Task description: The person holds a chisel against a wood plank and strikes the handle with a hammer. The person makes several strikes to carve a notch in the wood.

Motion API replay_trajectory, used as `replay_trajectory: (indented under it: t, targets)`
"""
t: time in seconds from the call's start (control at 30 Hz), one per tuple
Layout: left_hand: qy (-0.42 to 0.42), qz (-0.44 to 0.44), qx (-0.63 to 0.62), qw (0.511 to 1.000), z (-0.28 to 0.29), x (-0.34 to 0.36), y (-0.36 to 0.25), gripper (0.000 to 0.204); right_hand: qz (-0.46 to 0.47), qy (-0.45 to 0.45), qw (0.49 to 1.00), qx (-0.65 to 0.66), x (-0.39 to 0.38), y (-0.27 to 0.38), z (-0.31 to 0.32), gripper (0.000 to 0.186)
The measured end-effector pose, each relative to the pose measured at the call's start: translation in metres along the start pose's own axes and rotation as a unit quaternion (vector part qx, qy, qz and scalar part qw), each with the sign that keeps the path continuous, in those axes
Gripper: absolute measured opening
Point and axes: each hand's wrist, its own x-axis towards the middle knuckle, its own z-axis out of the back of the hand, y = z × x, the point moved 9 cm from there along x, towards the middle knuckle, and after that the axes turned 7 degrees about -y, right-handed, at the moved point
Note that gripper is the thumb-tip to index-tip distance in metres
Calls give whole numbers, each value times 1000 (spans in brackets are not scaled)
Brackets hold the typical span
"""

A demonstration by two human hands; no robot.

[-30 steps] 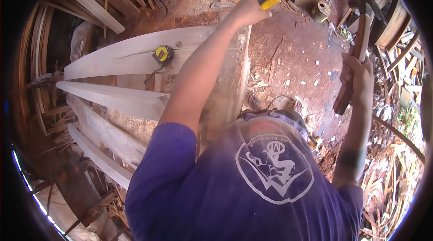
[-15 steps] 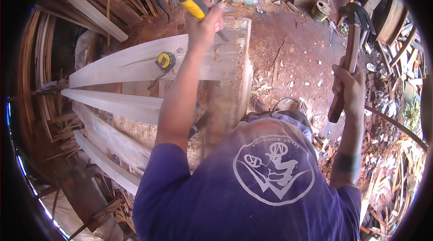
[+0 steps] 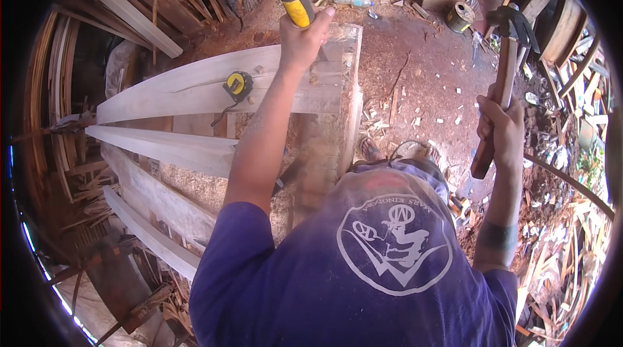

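Note:
My left hand [image 3: 302, 43] is closed around the yellow and black handle of a chisel [image 3: 299, 9], over the wide end of a long pale plank [image 3: 188, 84]. The chisel's blade is mostly hidden behind the hand. Out to the right, my right hand [image 3: 504, 121] grips the wooden handle of a claw hammer [image 3: 507, 74], raised with its dark head away from me. A yellow and black tape measure [image 3: 238, 86] lies on the plank, left of my left forearm, its strap hanging over the edge.
More pale boards [image 3: 152, 233] fan out at the left. A crosswise beam [image 3: 351, 87] borders the plank ends. Wood chips litter the reddish floor [image 3: 415, 81]. Cans [image 3: 461, 17] and a plastic bottle [image 3: 354, 0] are at the far side; scrap wood [image 3: 564, 262] is heaped at right.
My left hand has shifted slightly right and the chisel handle now stands more upright, with less of its blade showing. My right hand and the hammer have barely moved.

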Motion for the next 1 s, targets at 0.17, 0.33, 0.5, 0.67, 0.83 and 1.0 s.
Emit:
replay_trajectory:
  t: [0.17, 0.33, 0.5, 0.67, 0.83, 1.0]
  targets:
    - [9, -3, 2, 1000, 2, -2, -1, 30, 8, -3, 1000, -5, 2, 2, 0, 12]
    - [12, 8, -2, 1000, 4, 1, 3, 28, 11, -11, 1000, -2, 5, 4, 1, 13]
    - [13, 12, -4, 1000, 4, 3, 7, 29, 8, 15, 1000, 6, 3, 5, -4, 13]
    - [10, 4, 44, 999, 1, 2, 8, 28, 22, 23, 999, -17, 4, 10, -10, 13]
    - [19, -33, 128, 991, -9, -1, 4, 30, 183, -36, 970, -155, 14, 95, -3, 15]
    - [34, -24, 219, 975, -22, -3, -2, 34, 387, -76, 915, 79, 4, 178, -19, 20]
